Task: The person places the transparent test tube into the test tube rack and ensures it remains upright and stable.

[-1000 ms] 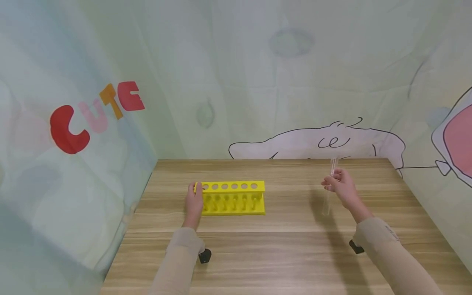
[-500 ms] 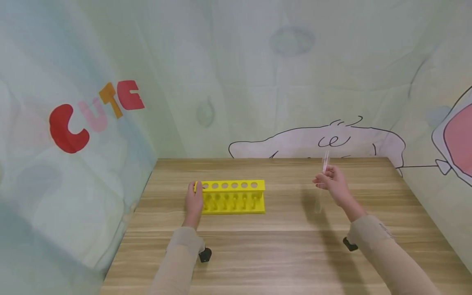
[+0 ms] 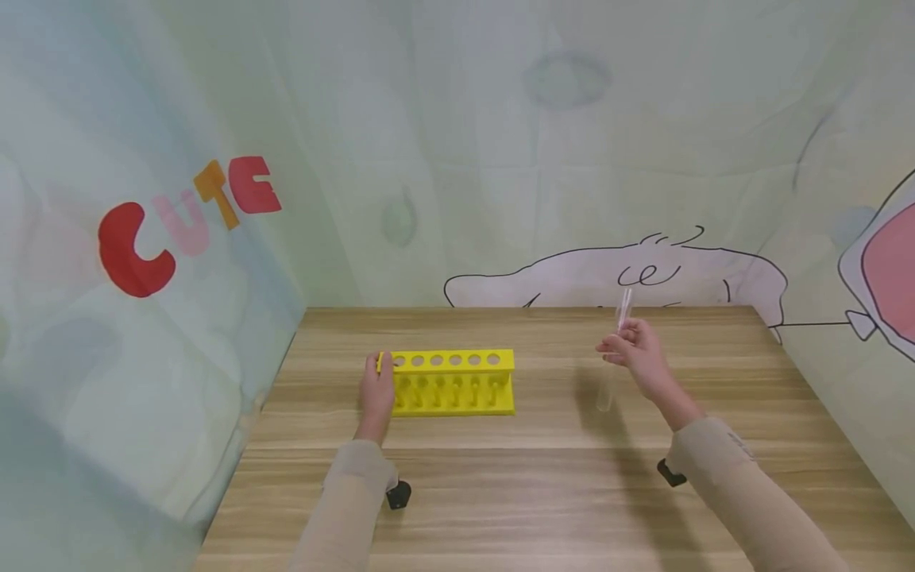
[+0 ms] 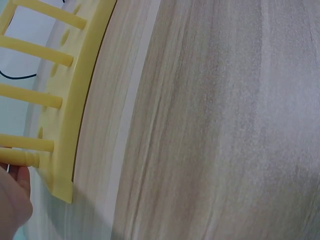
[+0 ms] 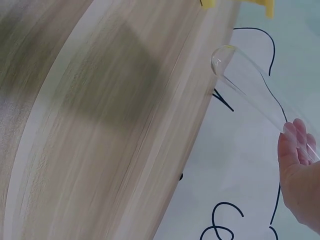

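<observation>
A yellow test tube rack (image 3: 453,405) stands on the table, with a row of round holes along its top and upright pegs below. My left hand (image 3: 376,391) grips the rack's left end, thumb on top. In the left wrist view the fingers (image 4: 23,177) curl at the rack's end post (image 4: 20,157). Off to the right of the rack, my right hand (image 3: 639,357) pinches a clear glass test tube (image 3: 624,306) around its middle. The tube leans slightly, its rounded closed end (image 5: 222,60) pointing down and its upper end tilted to the right.
The wood-grain table (image 3: 500,492) reaches back to a printed cloth (image 3: 457,159) hanging behind it. A black wrist device (image 3: 399,494) sits at the left cuff, and another black device (image 3: 672,473) at the right cuff.
My right hand has moved left toward the rack with the test tube, and its shadow has shifted along. The left hand and the rack have stayed put.
</observation>
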`<action>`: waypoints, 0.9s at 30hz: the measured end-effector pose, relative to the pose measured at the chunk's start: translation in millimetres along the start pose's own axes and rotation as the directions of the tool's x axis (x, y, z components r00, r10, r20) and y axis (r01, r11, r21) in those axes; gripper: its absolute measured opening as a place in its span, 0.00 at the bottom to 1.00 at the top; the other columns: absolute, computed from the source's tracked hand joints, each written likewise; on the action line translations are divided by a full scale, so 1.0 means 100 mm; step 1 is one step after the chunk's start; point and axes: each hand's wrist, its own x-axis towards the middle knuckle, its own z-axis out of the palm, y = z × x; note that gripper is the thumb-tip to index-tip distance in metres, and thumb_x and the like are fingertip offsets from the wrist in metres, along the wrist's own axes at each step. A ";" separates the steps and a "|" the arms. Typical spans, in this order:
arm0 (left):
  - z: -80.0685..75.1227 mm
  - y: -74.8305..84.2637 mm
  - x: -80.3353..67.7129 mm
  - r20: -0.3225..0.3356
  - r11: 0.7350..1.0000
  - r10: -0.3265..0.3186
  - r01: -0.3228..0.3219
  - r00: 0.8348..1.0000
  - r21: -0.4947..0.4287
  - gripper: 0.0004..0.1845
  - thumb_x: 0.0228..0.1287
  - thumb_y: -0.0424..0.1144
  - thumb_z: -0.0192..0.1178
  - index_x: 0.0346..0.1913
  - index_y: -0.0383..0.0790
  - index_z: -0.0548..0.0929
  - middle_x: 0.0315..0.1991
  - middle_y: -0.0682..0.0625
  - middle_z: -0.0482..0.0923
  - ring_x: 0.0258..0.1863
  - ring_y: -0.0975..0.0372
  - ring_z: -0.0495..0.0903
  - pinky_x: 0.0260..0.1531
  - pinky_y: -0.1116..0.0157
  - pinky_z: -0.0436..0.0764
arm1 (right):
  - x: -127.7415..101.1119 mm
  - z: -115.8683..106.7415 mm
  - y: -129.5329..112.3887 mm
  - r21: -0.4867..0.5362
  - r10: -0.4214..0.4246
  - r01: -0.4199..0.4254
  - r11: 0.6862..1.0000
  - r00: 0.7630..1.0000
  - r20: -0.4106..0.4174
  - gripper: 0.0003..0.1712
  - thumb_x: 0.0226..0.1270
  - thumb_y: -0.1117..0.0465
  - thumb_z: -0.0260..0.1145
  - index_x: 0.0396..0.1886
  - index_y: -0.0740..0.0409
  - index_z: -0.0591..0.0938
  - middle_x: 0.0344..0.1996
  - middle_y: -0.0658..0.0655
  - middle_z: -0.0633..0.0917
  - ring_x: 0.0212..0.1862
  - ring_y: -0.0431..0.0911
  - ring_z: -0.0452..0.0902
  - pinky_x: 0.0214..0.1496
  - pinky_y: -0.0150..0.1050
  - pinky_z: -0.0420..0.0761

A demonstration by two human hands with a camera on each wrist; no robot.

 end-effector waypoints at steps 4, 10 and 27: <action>0.00 -0.02 0.01 0.007 0.999 0.020 -0.020 1.000 -0.029 0.33 0.62 0.64 0.34 0.60 0.44 0.60 0.62 0.45 0.62 0.59 0.53 0.63 0.60 0.53 0.62 | -0.01 0.04 -0.02 0.015 -0.012 0.012 1.000 1.000 0.005 0.10 0.62 0.67 0.55 0.38 0.55 0.62 0.28 0.48 0.76 0.31 0.35 0.80 0.38 0.32 0.80; 0.01 -0.03 0.02 0.004 0.999 0.021 -0.021 1.000 -0.041 0.32 0.62 0.63 0.34 0.60 0.44 0.60 0.62 0.45 0.63 0.59 0.54 0.62 0.60 0.53 0.61 | -0.01 0.11 -0.05 0.020 -0.029 0.028 0.999 0.999 0.015 0.10 0.63 0.67 0.54 0.38 0.55 0.62 0.28 0.47 0.76 0.32 0.35 0.80 0.38 0.32 0.80; 0.01 -0.03 0.01 0.009 0.999 0.012 -0.012 1.000 -0.032 0.33 0.61 0.65 0.34 0.59 0.46 0.61 0.61 0.46 0.63 0.58 0.54 0.63 0.59 0.53 0.63 | 0.03 0.26 -0.09 0.016 -0.042 0.042 0.999 0.999 0.034 0.10 0.62 0.69 0.54 0.39 0.58 0.62 0.28 0.47 0.76 0.31 0.36 0.80 0.37 0.33 0.80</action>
